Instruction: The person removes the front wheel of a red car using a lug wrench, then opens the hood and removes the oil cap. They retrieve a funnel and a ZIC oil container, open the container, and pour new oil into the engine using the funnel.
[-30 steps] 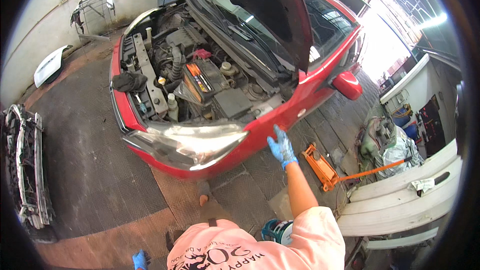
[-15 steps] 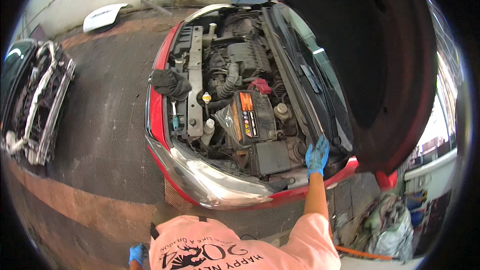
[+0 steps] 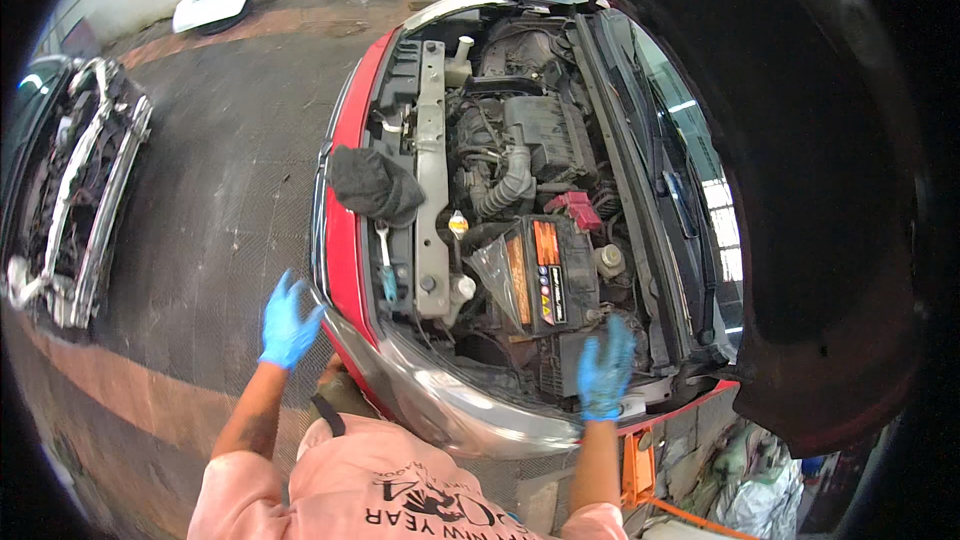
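- From my end, the left grip, a gloved left hand (image 3: 289,328), has its fingers spread apart with nothing in them; it shows just left of the near front corner of the red car (image 3: 350,130), near the headlight (image 3: 450,402).
- The right grip, a gloved right hand (image 3: 605,375), is blurred, but I read its fingers as extended and apart, holding nothing. It shows over the near right of the engine bay; I can't tell whether it touches anything below.
- The battery (image 3: 578,265) sits in that bay, just beyond the right fingertips, with a black box (image 3: 562,365) on its near side and loose clear plastic (image 3: 493,265) at its left.
- I'd expect the battery to be heavy and stiff, its smooth casing a little slippery in gloves; I'd take hold low at opposite ends, clear of the terminals.
- The clear plastic should be light and floppy, poor as a handhold. The black box looks like a rigid, light shell, best held by its edges.
- My count: two gloved hands, one battery, one black box, one red cover (image 3: 577,210) just beyond the battery, one yellow cap (image 3: 459,223) to its left.
- On the car's front edge, farther left, I count one dark cloth cap (image 3: 375,185) and, just nearer, one teal-handled tool (image 3: 387,260).
- One raised bonnet (image 3: 820,190) fills the right; one orange jack (image 3: 637,465) shows at near right.
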The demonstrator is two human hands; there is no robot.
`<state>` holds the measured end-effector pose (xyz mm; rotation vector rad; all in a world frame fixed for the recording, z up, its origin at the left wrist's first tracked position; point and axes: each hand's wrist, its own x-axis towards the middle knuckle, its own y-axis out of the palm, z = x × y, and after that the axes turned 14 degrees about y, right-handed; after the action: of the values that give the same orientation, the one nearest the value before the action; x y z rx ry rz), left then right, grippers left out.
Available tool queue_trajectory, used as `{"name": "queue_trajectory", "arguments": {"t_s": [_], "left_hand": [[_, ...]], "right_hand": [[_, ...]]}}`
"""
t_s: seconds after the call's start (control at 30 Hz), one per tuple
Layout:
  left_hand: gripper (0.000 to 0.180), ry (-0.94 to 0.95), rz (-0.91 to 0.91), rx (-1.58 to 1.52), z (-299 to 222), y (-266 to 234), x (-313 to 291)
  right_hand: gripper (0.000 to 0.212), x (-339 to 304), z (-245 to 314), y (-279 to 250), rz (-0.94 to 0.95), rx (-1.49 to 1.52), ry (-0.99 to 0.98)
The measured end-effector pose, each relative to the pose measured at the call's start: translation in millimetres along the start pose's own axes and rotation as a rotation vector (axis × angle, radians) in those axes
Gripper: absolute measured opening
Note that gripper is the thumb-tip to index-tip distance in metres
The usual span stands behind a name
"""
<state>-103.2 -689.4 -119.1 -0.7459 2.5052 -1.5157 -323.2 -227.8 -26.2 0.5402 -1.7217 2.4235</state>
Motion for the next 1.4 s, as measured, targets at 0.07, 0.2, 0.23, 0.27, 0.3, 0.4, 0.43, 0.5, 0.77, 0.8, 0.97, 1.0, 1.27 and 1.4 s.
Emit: {"name": "queue_trajectory", "arguments": {"t_s": [0.07,0.2,0.23,0.27,0.3,0.4,0.43,0.5,0.77,0.8,0.97,1.0,1.27,1.4], "left_hand": [[0.076,0.214,-0.008,0.057,-11.5,9.4,89.2],[0.106,0.396,0.139,0.18,-25.8,39.0,220.6],[0.109,0.39,0.258,0.233,-30.0,44.1,238.4],[0.108,0.378,0.348,0.226,-28.4,51.8,247.6],[0.107,0.363,0.422,0.23,-24.3,56.7,256.3],[0.088,0.371,0.328,0.171,-1.0,72.7,256.4],[0.082,0.375,0.303,0.155,3.1,76.5,257.2],[0.063,0.377,0.26,0.125,-6.4,81.9,257.3],[0.03,0.437,0.055,-0.676,6.0,73.2,258.7],[0.027,0.443,0.006,-0.686,12.9,59.7,247.5],[0.051,0.399,0.015,-0.389,36.9,1.1,129.5],[0.051,0.435,0.02,-0.396,40.3,-2.6,113.1],[0.049,0.549,0.16,-0.039,112.2,-34.0,49.4],[0.039,0.424,0.346,-0.16,120.1,-45.5,11.3]], "right_hand": [[0.047,-23.3,83.2,29.8,0.133,0.165,-0.025],[0.052,-49.0,228.8,118.7,0.462,0.386,-0.206],[0.054,-53.6,248.0,145.4,0.487,0.367,-0.242],[0.056,-68.3,258.1,173.9,0.534,0.222,-0.131],[0.059,-77.2,267.1,197.7,0.574,0.088,-0.033],[0.059,-60.6,300.5,208.5,0.857,0.06,0.187],[0.058,-55.5,308.5,206.2,0.978,0.085,0.279],[0.056,-72.2,287.4,241.6,0.772,0.186,0.235],[0.054,-145.5,227.6,103.8,0.734,0.695,0.628],[0.058,-159.0,219.7,53.2,0.835,0.908,0.697],[0.059,-368.1,173.5,-81.2,0.7,1.03,1.065],[0.054,-418.6,165.3,-87.9,0.775,1.072,1.178],[0.024,-752.9,111.5,48.5,0.472,0.976,2.068],[0.036,-941.1,123.1,118.6,0.55,0.667,2.071]]}}
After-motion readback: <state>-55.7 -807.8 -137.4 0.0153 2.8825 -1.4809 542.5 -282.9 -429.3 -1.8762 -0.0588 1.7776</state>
